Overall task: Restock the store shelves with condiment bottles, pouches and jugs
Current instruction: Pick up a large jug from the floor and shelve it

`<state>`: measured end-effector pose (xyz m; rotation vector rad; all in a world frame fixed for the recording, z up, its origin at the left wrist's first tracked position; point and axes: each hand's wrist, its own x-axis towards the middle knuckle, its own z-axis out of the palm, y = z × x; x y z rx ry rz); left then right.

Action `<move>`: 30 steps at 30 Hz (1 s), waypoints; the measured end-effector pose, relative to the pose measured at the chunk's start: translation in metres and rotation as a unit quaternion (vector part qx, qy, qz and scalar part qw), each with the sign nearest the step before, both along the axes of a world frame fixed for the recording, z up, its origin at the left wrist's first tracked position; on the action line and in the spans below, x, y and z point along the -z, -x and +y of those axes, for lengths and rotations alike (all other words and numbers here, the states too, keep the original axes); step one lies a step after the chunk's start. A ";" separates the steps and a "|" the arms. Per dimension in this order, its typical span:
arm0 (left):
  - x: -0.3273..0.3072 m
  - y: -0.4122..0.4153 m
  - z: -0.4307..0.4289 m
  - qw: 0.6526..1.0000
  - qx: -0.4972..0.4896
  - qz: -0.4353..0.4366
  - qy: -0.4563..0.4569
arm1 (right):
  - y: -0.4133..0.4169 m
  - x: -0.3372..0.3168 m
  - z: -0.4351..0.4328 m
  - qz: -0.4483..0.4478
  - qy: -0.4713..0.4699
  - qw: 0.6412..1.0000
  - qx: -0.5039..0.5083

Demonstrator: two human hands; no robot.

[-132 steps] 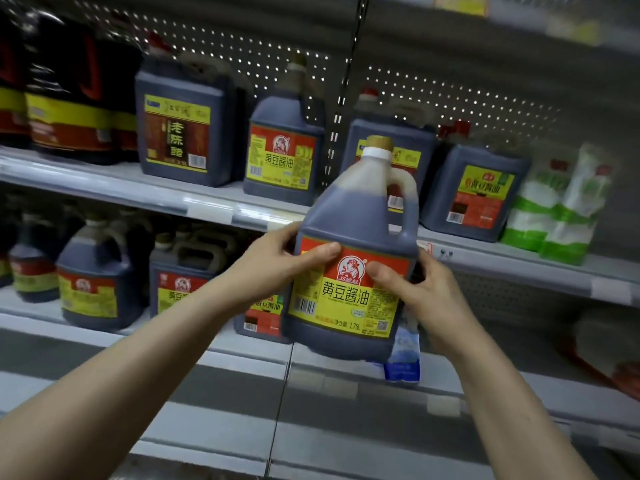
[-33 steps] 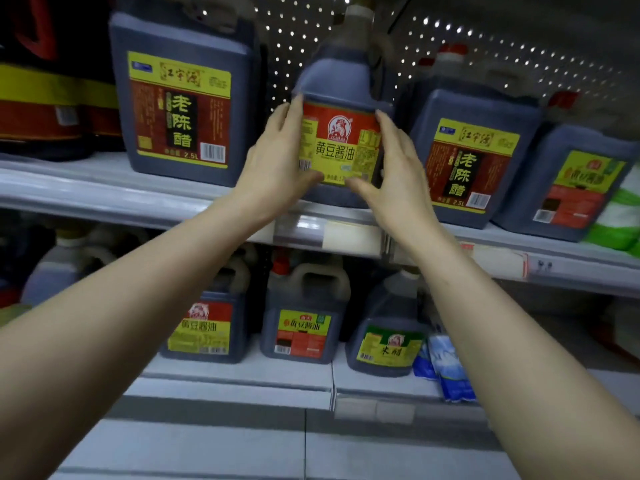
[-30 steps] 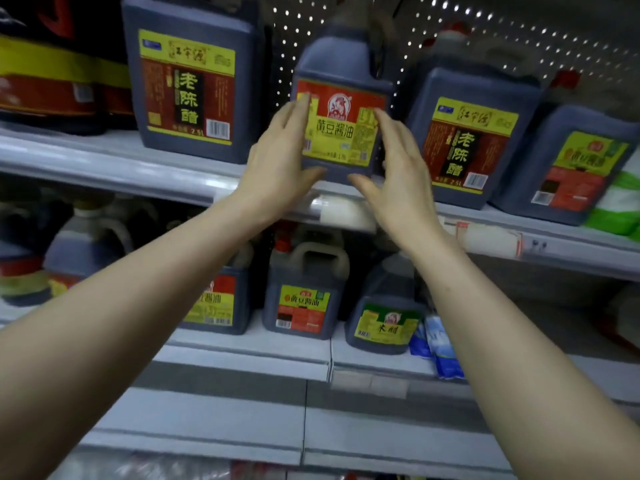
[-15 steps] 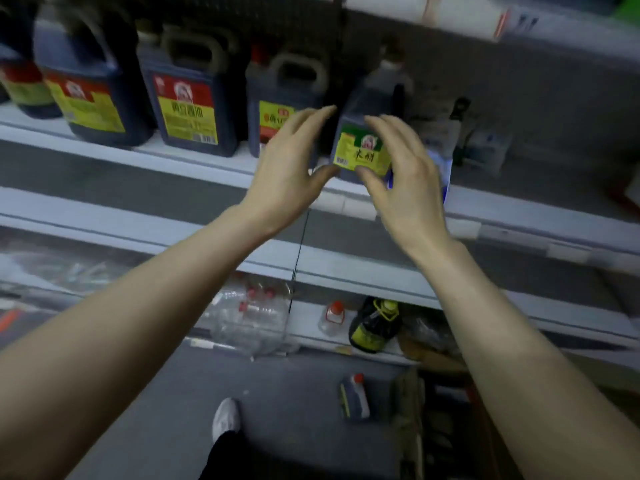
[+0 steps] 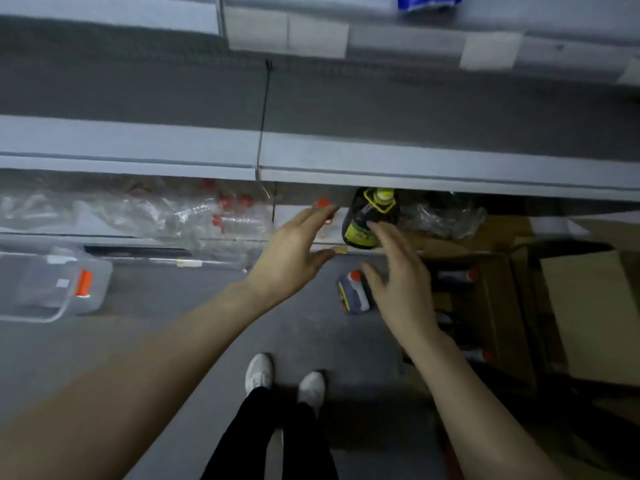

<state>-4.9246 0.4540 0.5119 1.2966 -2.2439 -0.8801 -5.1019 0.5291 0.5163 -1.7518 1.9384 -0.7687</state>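
My left hand (image 5: 294, 247) and my right hand (image 5: 398, 282) are held out in front of me, fingers straight and spread, holding nothing. Beyond them a dark bottle with a yellow cap and yellow label (image 5: 369, 220) lies at the front of the bottom shelf (image 5: 346, 249). A small blue jug with a red cap (image 5: 353, 292) lies on the grey floor, partly hidden by my right hand. An open cardboard box (image 5: 491, 306) with red-capped bottles stands at the right.
Clear red-capped bottles in plastic wrap (image 5: 194, 216) fill the bottom shelf at left. A clear jug with an orange cap (image 5: 59, 285) lies on the floor at left. Bare grey shelf edges (image 5: 138, 143) run above. My white shoes (image 5: 284, 382) stand below.
My hands let go of the soy sauce jug on the upper shelf. My view swung down past the middle shelves to the bottom shelf and floor, hands lowering with it.
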 end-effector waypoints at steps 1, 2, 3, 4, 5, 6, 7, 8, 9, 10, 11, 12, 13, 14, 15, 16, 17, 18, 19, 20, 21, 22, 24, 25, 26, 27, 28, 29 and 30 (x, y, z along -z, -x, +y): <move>0.022 0.006 0.003 1.000 0.009 -0.003 -0.015 | 0.006 0.020 0.008 0.002 -0.012 1.000 0.009; 0.045 0.011 0.005 0.999 0.020 -0.008 -0.030 | 0.011 0.041 0.015 0.007 -0.027 0.999 0.020; 0.069 0.016 0.007 0.998 0.029 -0.015 -0.044 | 0.016 0.062 0.022 0.012 -0.043 0.999 0.030; 0.090 0.020 0.008 0.997 0.037 -0.023 -0.056 | 0.020 0.081 0.028 0.011 -0.057 0.998 0.040; 0.114 0.024 0.008 0.996 0.045 -0.032 -0.065 | 0.025 0.102 0.033 0.011 -0.069 0.996 0.050; 0.138 0.029 0.008 0.995 0.050 -0.036 -0.074 | 0.030 0.124 0.038 0.006 -0.083 0.995 0.060; 0.161 0.033 0.008 0.994 0.053 -0.041 -0.088 | 0.034 0.145 0.043 0.002 -0.094 0.993 0.071; 0.183 0.037 0.007 0.992 0.057 -0.046 -0.104 | 0.037 0.164 0.047 -0.001 -0.099 0.992 0.081; 0.204 0.040 0.006 0.990 0.061 -0.054 -0.116 | 0.039 0.184 0.052 0.002 -0.100 0.991 0.092; 0.225 0.043 0.006 0.988 0.066 -0.063 -0.128 | 0.041 0.205 0.057 0.001 -0.111 0.988 0.106; 0.249 0.048 0.004 0.985 0.072 -0.071 -0.142 | 0.043 0.229 0.060 -0.013 -0.136 0.983 0.121; 0.269 0.051 0.002 0.982 0.075 -0.076 -0.155 | 0.045 0.250 0.062 -0.030 -0.165 0.977 0.131; 0.290 0.054 -0.001 0.980 0.077 -0.080 -0.167 | 0.048 0.273 0.063 -0.041 -0.182 0.972 0.140; 0.312 0.058 -0.004 0.977 0.080 -0.085 -0.176 | 0.052 0.299 0.065 -0.051 -0.189 0.969 0.152; 0.335 0.063 -0.006 0.975 0.083 -0.092 -0.185 | 0.056 0.325 0.065 -0.068 -0.196 0.964 0.165; 0.358 0.066 -0.009 0.973 0.086 -0.098 -0.192 | 0.060 0.350 0.065 -0.087 -0.204 0.958 0.180; 0.383 0.070 -0.011 0.970 0.088 -0.104 -0.200 | 0.063 0.377 0.065 -0.103 -0.213 0.952 0.196; 0.408 0.074 -0.014 0.967 0.089 -0.113 -0.209 | 0.066 0.403 0.064 -0.116 -0.220 0.944 0.215; 0.430 0.077 -0.017 0.965 0.086 -0.120 -0.218 | 0.069 0.426 0.064 -0.130 -0.223 0.937 0.236; 0.457 0.081 -0.020 0.962 0.084 -0.125 -0.228 | 0.071 0.454 0.064 -0.145 -0.224 0.928 0.259; 0.477 0.084 -0.024 0.960 0.081 -0.126 -0.237 | 0.072 0.474 0.063 -0.157 -0.219 0.922 0.279; 0.495 0.087 -0.028 0.959 0.081 -0.124 -0.243 | 0.074 0.492 0.062 -0.162 -0.211 0.919 0.291; 0.543 0.095 -0.036 0.956 0.081 -0.128 -0.252 | 0.077 0.541 0.063 -0.166 -0.203 0.914 0.310; 0.564 0.098 -0.038 0.955 0.081 -0.130 -0.256 | 0.079 0.562 0.063 -0.173 -0.203 0.911 0.315; 0.584 0.102 -0.041 0.954 0.078 -0.132 -0.259 | 0.080 0.582 0.063 -0.182 -0.207 0.906 0.323; 0.603 0.106 -0.043 0.953 0.076 -0.133 -0.261 | 0.080 0.601 0.064 -0.192 -0.209 0.900 0.330; 0.617 0.110 -0.047 0.953 0.077 -0.131 -0.262 | 0.081 0.615 0.063 -0.205 -0.209 0.895 0.336; 0.631 0.115 -0.050 0.953 0.080 -0.126 -0.265 | 0.081 0.631 0.063 -0.220 -0.205 0.890 0.343; 0.643 0.120 -0.054 0.952 0.085 -0.121 -0.267 | 0.080 0.644 0.061 -0.235 -0.199 0.884 0.352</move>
